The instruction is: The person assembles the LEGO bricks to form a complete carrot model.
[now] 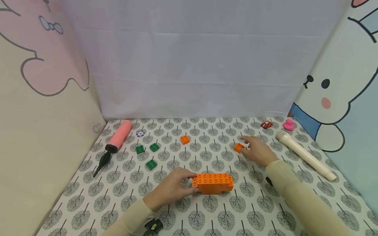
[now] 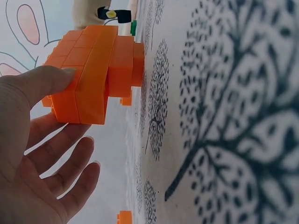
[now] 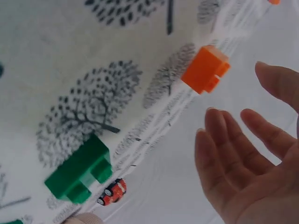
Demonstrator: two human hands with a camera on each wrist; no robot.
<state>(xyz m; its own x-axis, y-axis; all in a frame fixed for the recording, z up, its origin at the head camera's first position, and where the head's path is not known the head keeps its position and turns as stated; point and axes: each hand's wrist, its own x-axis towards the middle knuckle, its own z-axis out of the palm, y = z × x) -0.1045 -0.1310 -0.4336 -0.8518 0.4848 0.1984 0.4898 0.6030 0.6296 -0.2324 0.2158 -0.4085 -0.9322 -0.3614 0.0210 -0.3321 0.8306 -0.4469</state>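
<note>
While the left hand (image 1: 172, 186) steadies a built-up orange block (image 1: 215, 187) near the middle of the patterned cloth (image 1: 248, 209), the right hand (image 1: 257, 150) reaches out to a loose orange brick (image 1: 237, 148) on the far right of that block. The left thumb and fingertips pinch the block by its left end, the other fingers spread loosely; whether its underside rests fully on the cloth, I cannot tell. The right thumb and fingers are apart and hold nothing, and the right wrist view shows a gap between them and the brick. Another orange brick (image 1: 184, 140) lies farther off, left of the first, with three green bricks (image 1: 151, 164) to the far left. The step in hand looks like fetching one more piece for the block. Next, I judge, the right fingertips should close on the brick's sides, leaving its studs free, and lift it, while the left hand keeps the block level.
</note>
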